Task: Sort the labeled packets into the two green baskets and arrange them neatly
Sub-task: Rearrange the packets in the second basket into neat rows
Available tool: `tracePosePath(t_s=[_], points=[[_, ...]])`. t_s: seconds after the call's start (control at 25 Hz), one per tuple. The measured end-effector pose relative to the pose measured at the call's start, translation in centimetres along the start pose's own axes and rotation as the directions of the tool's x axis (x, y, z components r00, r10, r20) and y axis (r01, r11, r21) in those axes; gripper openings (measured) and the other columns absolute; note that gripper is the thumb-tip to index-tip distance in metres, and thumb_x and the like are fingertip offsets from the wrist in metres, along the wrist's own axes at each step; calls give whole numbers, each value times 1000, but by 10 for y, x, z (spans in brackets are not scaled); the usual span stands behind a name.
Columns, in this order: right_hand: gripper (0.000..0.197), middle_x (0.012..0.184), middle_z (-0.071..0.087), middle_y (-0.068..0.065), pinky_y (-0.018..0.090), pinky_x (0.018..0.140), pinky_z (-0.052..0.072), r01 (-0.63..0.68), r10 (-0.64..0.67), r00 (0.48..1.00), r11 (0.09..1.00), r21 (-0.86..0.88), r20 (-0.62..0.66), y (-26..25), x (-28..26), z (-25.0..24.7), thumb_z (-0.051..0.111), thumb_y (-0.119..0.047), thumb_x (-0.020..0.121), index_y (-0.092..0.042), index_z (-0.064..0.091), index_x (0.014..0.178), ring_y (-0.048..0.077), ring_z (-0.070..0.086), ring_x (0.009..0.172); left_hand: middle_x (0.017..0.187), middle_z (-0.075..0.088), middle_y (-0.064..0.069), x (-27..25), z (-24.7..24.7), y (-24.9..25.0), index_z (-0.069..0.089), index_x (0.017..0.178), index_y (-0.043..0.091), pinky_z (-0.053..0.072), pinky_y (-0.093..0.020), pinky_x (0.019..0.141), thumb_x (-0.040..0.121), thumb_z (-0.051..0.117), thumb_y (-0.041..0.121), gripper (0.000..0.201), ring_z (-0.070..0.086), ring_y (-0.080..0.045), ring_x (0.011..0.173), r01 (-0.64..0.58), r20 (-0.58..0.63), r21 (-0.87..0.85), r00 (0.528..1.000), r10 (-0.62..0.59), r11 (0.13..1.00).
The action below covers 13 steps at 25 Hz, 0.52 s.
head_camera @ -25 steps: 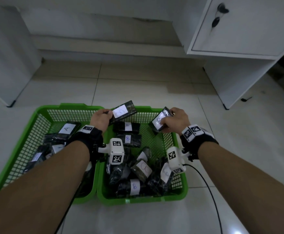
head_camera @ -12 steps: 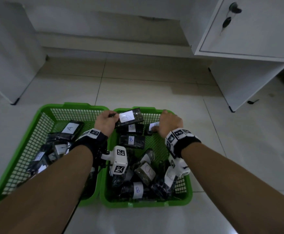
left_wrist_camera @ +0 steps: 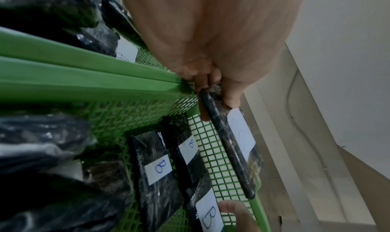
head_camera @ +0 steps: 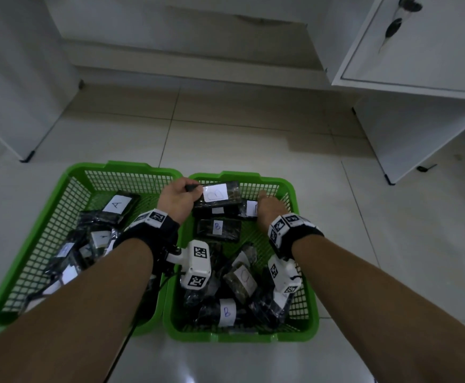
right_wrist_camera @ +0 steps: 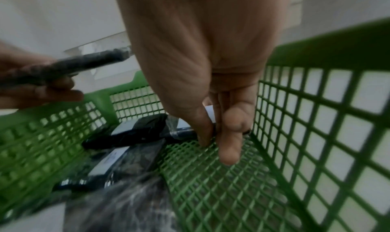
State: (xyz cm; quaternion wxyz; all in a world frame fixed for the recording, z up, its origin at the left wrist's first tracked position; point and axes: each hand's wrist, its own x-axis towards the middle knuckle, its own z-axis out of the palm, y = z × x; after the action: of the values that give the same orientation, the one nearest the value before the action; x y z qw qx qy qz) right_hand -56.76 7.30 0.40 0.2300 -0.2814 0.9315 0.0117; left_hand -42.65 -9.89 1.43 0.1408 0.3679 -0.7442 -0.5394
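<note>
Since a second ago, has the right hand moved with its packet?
Yes. The right hand has come down from above the right green basket's far rim into it, setting its B packet beside the packets lying at the far end.

Two green plastic mesh baskets, the left basket (head_camera: 73, 189) and the right basket (head_camera: 289, 189), are sitting side by side on the floor, rims touching. Black plastic-wrapped packets with white paper labels are lying in both: an A-labelled packet (head_camera: 116, 207) in the left, B-labelled packets (head_camera: 218, 229) flat in the right. One labelled packet (head_camera: 217, 193) is being held above the right basket's far end, tilted.
</note>
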Motion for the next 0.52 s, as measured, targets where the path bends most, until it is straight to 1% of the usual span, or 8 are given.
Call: tracePosePath(t_s=[0.04,0.08,0.2,0.28,0.36,0.4,0.44,0.52], points=[[65,134,58,24,41,88,50,-7,6,1000,999,31,14,1,-1,-1,51,-1,98,3,20,155,38,60,119,105,72,-7,-2,0,1,72,106,13,52,-42,98,89,70,20,19,66,-25,102,15,19,-25,1000,-14,1000],[67,131,60,23,39,84,50,-7,5,1000,998,67,16,4,-2,-4,56,-3,95,2,22,153,38,61,117,103,73,-6,-2,1,2,74,103,14,53,-40,98,86,72,19,17,67,-23,100,32,35,-48,999,-30,998],[69,120,64,14,30,73,46,83,-73,995,985,151,-70,12,-11,-21,77,-11,81,-6,43,141,32,65,107,102,75,-5,-5,3,11,77,97,16,52,-28,92,82,77,18,15,68,-17,97,90,75,-49,993,-86,995],[81,119,61,4,25,78,44,245,-211,963,944,219,-165,15,-23,-36,87,-14,68,-17,49,140,20,61,106,100,75,-4,-6,5,21,78,98,15,50,-22,86,79,80,20,19,68,-15,93,108,102,-13,989,-106,994],[95,129,58,-3,25,91,42,391,-353,917,890,235,-186,11,-36,-46,94,-23,60,-23,50,144,13,53,111,95,75,-1,-10,11,33,80,96,16,50,-18,78,77,82,23,21,69,-13,87,81,118,65,989,-88,995],[94,131,59,-2,27,95,43,430,-395,900,874,228,-185,9,-41,-47,95,-27,59,-23,53,143,14,54,112,93,75,-1,-12,15,37,80,95,17,51,-18,74,76,83,23,20,69,-12,84,66,122,76,990,-75,995],[87,128,64,-1,28,92,45,458,-422,886,863,213,-192,8,-43,-45,95,-30,60,-21,58,138,17,58,111,91,76,-1,-14,21,42,80,93,16,52,-18,71,75,83,22,19,70,-12,82,49,137,81,989,-60,996],[59,107,71,5,28,74,43,476,-449,873,870,127,-192,9,-45,-36,91,-34,64,-16,69,116,24,65,95,90,76,0,-19,31,48,81,90,17,55,-20,70,75,83,25,18,71,-13,80,9,201,98,979,-29,995]])
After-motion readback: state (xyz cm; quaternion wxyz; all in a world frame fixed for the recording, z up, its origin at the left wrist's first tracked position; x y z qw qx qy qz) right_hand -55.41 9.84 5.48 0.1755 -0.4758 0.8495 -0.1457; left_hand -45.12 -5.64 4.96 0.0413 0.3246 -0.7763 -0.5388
